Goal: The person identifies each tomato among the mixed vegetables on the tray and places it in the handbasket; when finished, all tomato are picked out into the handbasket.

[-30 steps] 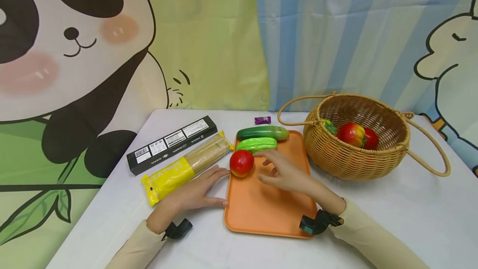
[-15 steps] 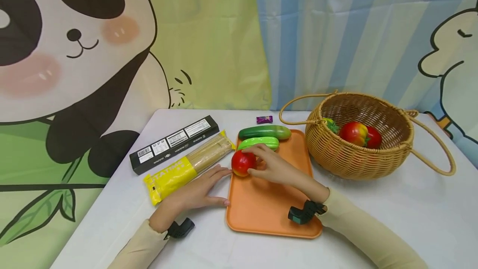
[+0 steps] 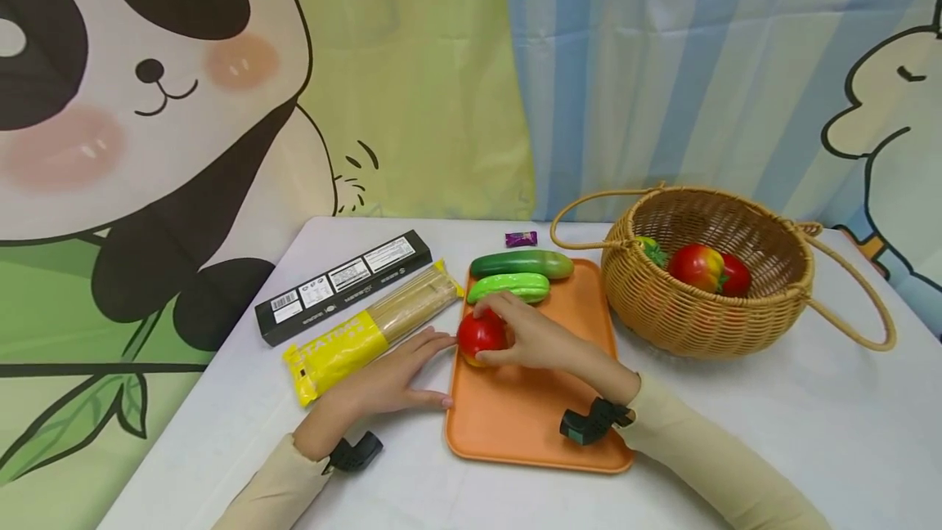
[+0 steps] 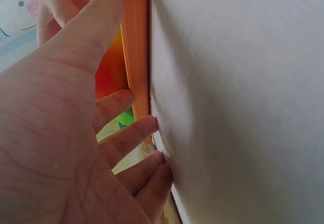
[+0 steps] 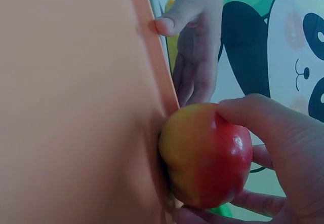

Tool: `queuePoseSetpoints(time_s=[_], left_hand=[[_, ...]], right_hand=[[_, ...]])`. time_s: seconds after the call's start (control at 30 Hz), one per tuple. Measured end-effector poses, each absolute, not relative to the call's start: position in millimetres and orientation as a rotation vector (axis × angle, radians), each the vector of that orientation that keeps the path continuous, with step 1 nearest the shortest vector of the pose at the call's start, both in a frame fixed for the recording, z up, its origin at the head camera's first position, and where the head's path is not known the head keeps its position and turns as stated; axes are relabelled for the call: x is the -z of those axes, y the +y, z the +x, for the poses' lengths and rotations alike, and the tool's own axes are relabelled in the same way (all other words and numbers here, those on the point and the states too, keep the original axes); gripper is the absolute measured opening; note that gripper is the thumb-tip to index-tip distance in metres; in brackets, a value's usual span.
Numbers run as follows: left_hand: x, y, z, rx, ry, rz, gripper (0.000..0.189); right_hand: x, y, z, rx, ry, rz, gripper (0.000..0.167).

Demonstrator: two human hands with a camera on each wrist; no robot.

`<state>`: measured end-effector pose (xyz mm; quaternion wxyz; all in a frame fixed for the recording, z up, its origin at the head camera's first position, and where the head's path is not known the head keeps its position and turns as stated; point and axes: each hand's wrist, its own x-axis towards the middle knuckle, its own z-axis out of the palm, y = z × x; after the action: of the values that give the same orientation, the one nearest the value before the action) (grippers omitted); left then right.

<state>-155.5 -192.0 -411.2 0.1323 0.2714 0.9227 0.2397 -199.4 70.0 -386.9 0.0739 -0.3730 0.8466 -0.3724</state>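
Note:
My right hand (image 3: 528,335) grips a red and yellow apple (image 5: 206,155) at the left side of the orange tray (image 3: 533,432); thumb and fingers lie around it. In the head view the apple's right side is partly hidden by that hand. At the tray's left edge rests my left hand (image 3: 390,376), fingers spread and thumb tip touching the rim or just beside it. Behind the apple, a light green ribbed vegetable (image 3: 508,288) and a dark green cucumber (image 3: 521,262) lie side by side across the tray's far end.
A wicker basket (image 3: 699,330) with red and yellow fruit (image 3: 694,267) inside stands right of the tray. Left of it lie a yellow noodle packet (image 3: 342,350) and a long black box (image 3: 342,285). A small purple wrapped sweet (image 3: 521,239) lies behind.
My right hand has moved left and taken hold of the apple. The apple has shifted slightly toward me. My left hand has stayed in place.

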Motion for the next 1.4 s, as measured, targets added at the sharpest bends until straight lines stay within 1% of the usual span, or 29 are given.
queuePoseSetpoints(time_s=[0.4,0.87,1.03,1.4], left_hand=[[412,-192,-154,-0.686,2.682,0.769,0.088],[409,-193,-156,-0.685,2.68,0.808,0.088],[408,-193,-155,-0.696,2.677,0.81,0.087],[411,-193,-155,-0.703,2.685,0.836,0.087]], right_hand=[[386,78,-187,1.03,2.469,-1.19,0.051],[390,107,-175,1.175,2.446,-1.106,0.051],[392,111,-176,1.211,2.43,-1.114,0.051],[381,118,-177,1.275,2.427,-1.065,0.052]])
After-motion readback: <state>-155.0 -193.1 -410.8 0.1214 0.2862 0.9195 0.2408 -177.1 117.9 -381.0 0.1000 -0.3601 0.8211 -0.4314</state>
